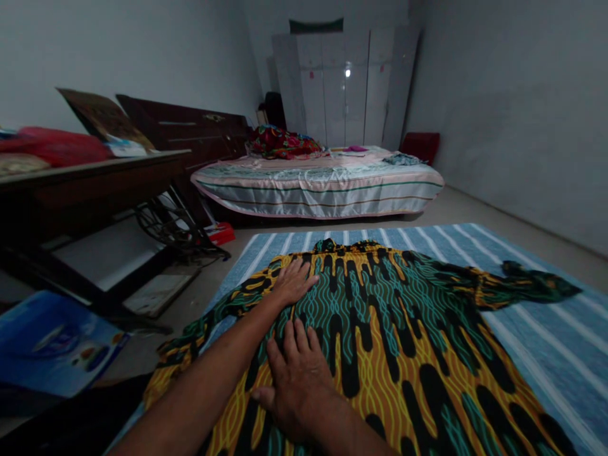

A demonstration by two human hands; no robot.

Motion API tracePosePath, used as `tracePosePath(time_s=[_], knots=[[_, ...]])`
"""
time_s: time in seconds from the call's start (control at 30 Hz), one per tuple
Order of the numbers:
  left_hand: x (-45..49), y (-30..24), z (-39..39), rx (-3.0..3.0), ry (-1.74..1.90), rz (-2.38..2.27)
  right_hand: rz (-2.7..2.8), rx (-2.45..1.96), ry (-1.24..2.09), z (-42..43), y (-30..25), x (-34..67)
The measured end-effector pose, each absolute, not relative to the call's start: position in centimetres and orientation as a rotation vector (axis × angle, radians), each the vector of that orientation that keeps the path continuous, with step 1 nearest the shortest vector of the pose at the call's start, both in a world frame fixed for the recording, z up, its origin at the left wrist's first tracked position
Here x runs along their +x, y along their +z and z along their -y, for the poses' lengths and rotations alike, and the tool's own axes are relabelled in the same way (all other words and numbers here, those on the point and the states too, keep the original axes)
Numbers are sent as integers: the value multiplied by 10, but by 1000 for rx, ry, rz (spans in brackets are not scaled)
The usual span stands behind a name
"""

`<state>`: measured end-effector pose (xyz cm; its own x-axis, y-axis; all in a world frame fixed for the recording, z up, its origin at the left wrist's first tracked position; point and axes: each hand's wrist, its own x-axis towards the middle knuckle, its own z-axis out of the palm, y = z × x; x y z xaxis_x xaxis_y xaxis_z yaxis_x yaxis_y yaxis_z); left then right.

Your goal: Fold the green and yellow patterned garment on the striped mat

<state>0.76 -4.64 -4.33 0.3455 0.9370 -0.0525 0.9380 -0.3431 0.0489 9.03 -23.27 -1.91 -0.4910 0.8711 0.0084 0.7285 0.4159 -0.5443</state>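
A patterned shirt (403,329) in yellow, green and black lies spread flat on a blue-and-white striped mat (546,342), collar away from me, sleeves out to both sides. My left hand (292,282) rests flat near the shirt's left shoulder, fingers stretched out. My right hand (297,377) lies palm down on the shirt's middle, closer to me, fingers apart. Neither hand holds anything.
A dark treadle sewing table (95,183) stands at the left with red cloth and papers on top. A blue bag (52,342) lies on the floor nearby. A low bed (318,183) with piled clothes sits beyond the mat, with a white wardrobe (342,88) behind it.
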Motion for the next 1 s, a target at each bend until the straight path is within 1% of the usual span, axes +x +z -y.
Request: tracePosePath(time_s=[0.13,0.3,0.43,0.63,0.8,1.0], knots=[[8,-35,48,2562,10,-1812,2385,-1397,683,233,-18,91],[0,-29,80,2663,147,-1734,2393,-1409,668,232,-14,92],[-36,-43,105,2557,167,-1749,2379,-1402,615,229,-20,90],[-75,-68,112,2752,269,-1608,2365,-1390,545,229,-27,88],[-69,-63,111,2718,285,-1697,2368,-1402,525,232,-22,89],[-79,-62,141,2747,364,-1768,2386,-1412,504,230,-26,87]])
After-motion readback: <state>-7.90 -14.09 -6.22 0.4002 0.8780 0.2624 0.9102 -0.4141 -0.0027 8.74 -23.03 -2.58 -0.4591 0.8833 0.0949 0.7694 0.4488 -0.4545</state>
